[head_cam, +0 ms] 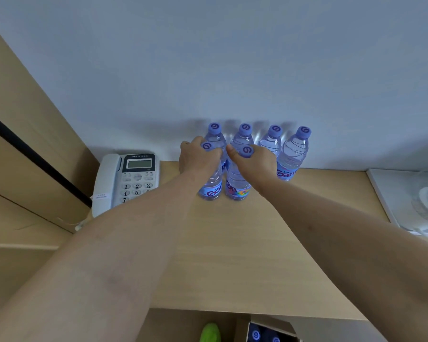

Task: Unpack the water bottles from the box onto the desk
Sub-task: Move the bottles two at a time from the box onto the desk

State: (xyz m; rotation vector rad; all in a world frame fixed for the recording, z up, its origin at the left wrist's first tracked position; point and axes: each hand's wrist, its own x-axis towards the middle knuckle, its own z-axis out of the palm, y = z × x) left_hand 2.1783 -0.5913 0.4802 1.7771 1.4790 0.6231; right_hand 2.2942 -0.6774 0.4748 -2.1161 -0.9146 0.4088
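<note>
A person reaches with both bare arms across a pale wooden desk [232, 243], each hand wrapped around the neck of a small water bottle just under its cap. The left hand [195, 159] grips the left front bottle [211, 186], and the right hand [255, 162] grips the right front bottle [237, 186]; both bottles stand upright on the desk, side by side and close together. Each is clear ribbed plastic filled with water, topped by a purple-blue screw cap bearing a swirl mark, and banded near the base by a blue label with pink lettering. Directly behind them, a back row of four matching bottles [294, 154] stands upright against the light grey wall [232, 70]. To the left of the bottles sits a white desk telephone [126, 181] with a grey display and numbered keys. At the desk's right edge lies a white flat object [405, 201], only partly in view. Below the near edge of the desk, an open cardboard box [272, 328] shows two more purple caps inside, and a bright green object [210, 333] of unclear kind sits beside it.
</note>
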